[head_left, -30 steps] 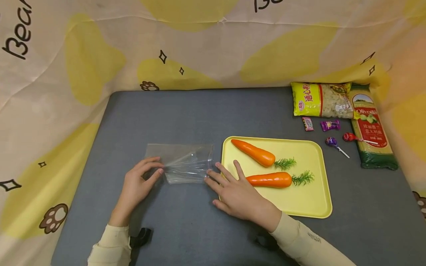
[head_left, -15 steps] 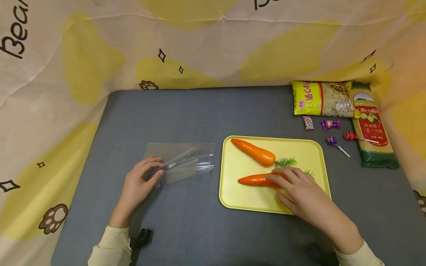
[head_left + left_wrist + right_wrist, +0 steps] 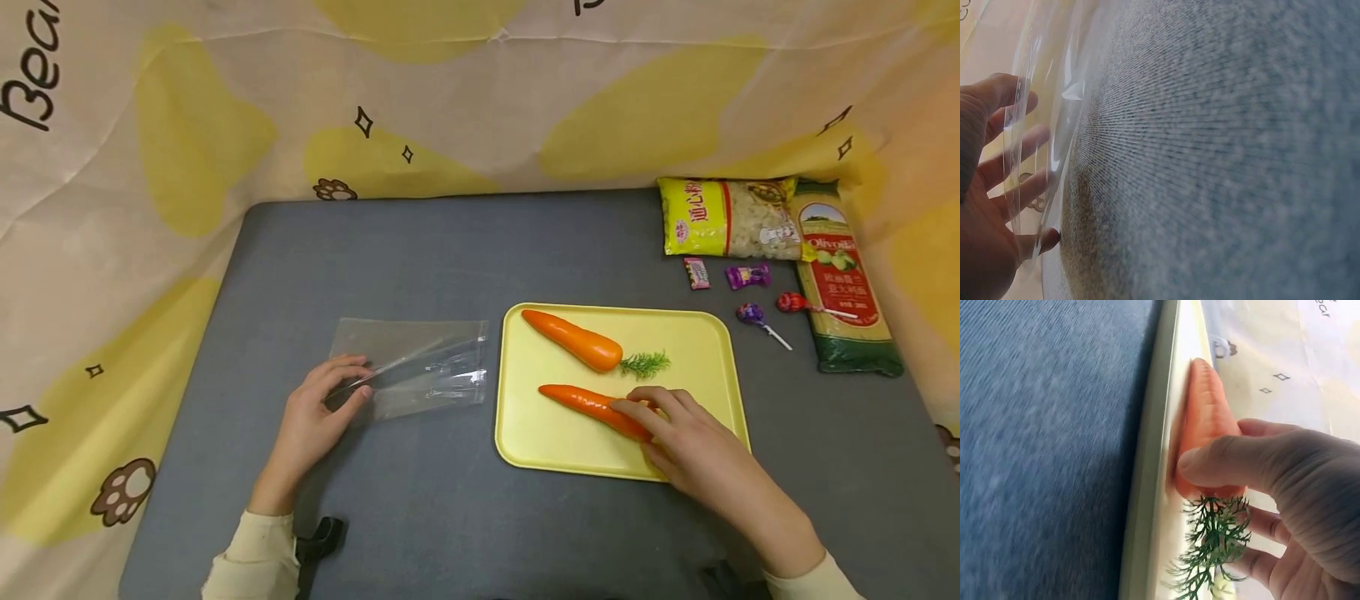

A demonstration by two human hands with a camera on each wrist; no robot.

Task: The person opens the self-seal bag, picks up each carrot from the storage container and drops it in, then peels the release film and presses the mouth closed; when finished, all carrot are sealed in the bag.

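Orange and glossy, close to the green leafy end: pinches the nearer carrot point(image 3: 588, 404) there with the right grip point(image 3: 705, 454) (thumb on one side, a finger on the other, as seen from the right wrist). Holds it at a slant over the yellow tray point(image 3: 528, 442); cannot tell whether resting on it. Just beyond, on the same tray, shows a second carrot point(image 3: 577, 340). With the left grip point(image 3: 322, 417), touches the left end of a clear plastic bag point(image 3: 442, 375), fingers loose and spread. Lies on the grey surface point(image 3: 420, 258), that bag, left of the tray and slightly apart. Toward the far right, shows a yellow pasta bag point(image 3: 731, 218) against a tan-and-green packet point(image 3: 847, 279); nearer, two wrapped sweets point(image 3: 747, 276) and two lollipops point(image 3: 750, 314), the red one partly across the packet.
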